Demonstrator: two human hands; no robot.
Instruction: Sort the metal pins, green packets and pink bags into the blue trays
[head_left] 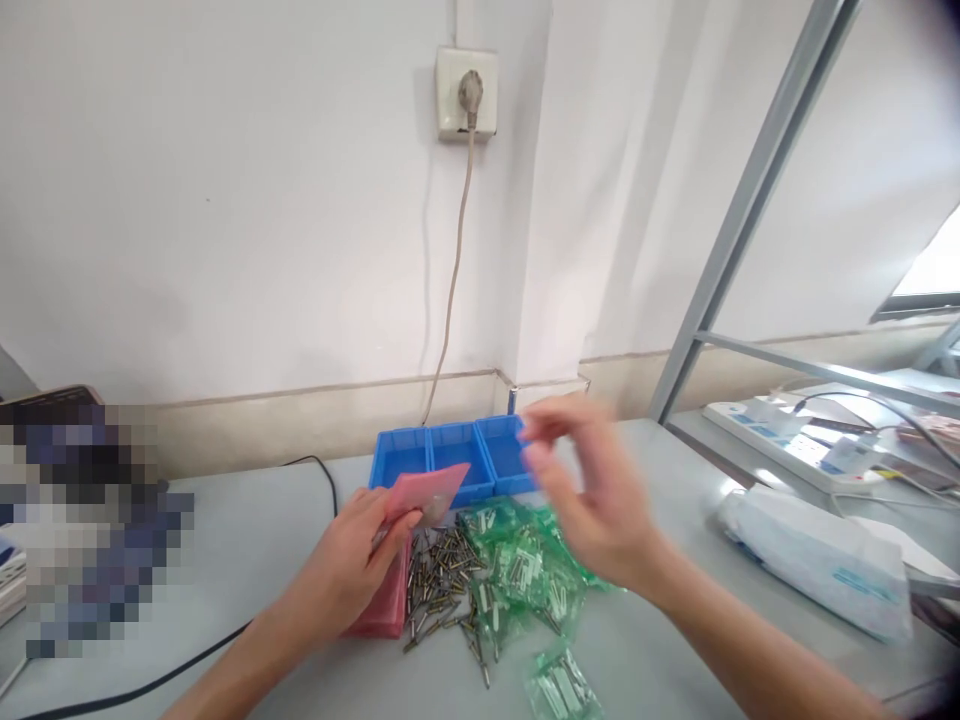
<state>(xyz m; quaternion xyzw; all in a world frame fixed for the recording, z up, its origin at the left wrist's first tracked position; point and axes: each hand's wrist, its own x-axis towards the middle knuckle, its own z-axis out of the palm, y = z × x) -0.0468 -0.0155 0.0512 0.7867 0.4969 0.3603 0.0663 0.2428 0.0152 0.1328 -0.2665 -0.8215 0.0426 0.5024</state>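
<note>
My left hand (pixel 356 545) is closed on a pink plastic bag (pixel 427 490), pinched between thumb and fingers. Below it lies a stack of pink bags (pixel 386 605), partly covered by that hand. My right hand (pixel 592 490), blurred by motion, is raised with curved fingers and thumb apart, and I see nothing in it. It is over the right end of the blue three-compartment bin (pixel 465 495), hiding part of it. Beside the stack is a loose pile of small metal, screw-like pieces (pixel 442 575). Green clear bags (pixel 525 570) with pale strips inside lie to the pile's right.
A single green bag (pixel 562 685) lies near the front. White soft packaging (pixel 817 560) rests at the right, before power strips (pixel 787 440) and cables. A grey metal frame (pixel 742 210) rises there. A black cable (pixel 187 655) crosses the table's left side. A wall plug (pixel 470 95) hangs a cord behind the bin.
</note>
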